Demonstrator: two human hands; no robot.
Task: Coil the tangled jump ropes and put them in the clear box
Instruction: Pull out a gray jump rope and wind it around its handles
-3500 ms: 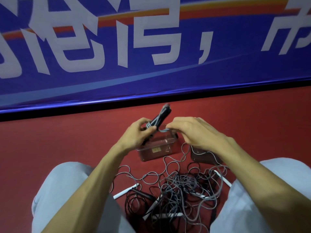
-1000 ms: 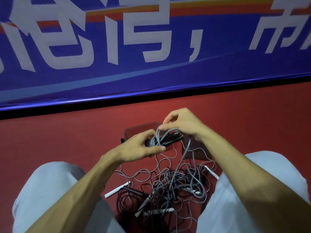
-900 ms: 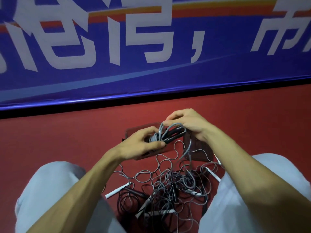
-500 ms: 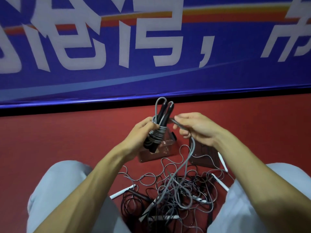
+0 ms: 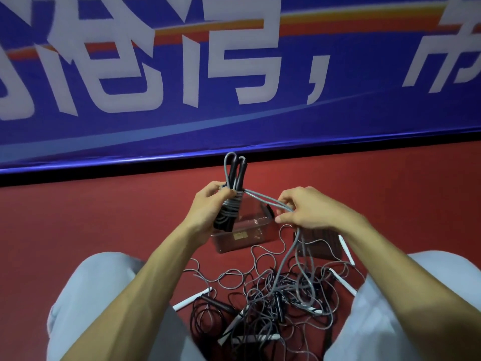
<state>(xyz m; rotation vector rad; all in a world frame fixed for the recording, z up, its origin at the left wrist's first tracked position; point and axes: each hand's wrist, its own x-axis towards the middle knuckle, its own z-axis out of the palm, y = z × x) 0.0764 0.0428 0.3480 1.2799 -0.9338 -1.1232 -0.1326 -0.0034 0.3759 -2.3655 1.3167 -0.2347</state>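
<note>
My left hand point(image 5: 208, 207) grips the handles point(image 5: 235, 175), right hand point(image 5: 312, 209) pinches cord point(image 5: 263, 199); pulling probably snags the tangle point(image 5: 273, 303), loosening wraps.

Single view: head-worn wide-angle camera, facing forward, pitched down over own lap. Close range: forearms enter from 7 and 5 o'clock, left hand point(image 5: 208, 208) and right hand point(image 5: 311, 212) near centre. Knees point(image 5: 104, 295) at lower corners. Red floor point(image 5: 78, 217) mid-frame; blue banner point(image 5: 364, 113) fills 12 o'clock half, slightly blurred.

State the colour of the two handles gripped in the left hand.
Black handles, wound with grey cord; shown best in the head view.
</note>
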